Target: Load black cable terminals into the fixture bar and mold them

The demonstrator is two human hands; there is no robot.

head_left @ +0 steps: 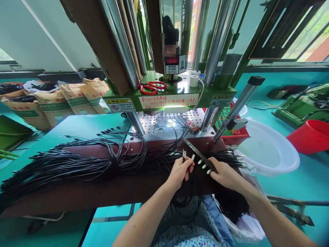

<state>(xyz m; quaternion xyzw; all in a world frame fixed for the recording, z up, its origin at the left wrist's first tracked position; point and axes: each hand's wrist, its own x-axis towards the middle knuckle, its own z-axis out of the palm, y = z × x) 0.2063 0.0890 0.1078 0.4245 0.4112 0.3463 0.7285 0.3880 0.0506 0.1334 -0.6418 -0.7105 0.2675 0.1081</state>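
My left hand [180,171] is closed around black cables, whose silvery connector ends [184,155] stick up past the fingers. My right hand [226,174] grips the near end of a narrow dark metal bar [199,153]. Several small metal connectors [204,166] sit along the bar's left edge. The bar slants away toward the machine's bed, its far end close to the bed's front edge. Both hands are over the dark bench, a small gap apart. A large bundle of black cables [89,157] lies to the left, and more cable ends [233,158] lie beyond my right hand.
A green press [180,89] with steel columns stands ahead, over a perforated metal bed [147,127]. Red-handled scissors [151,87] and a white roll [194,81] rest on it. To the right are a white tub [272,147] and red bucket [311,137]; paper sacks [72,97] stand left.
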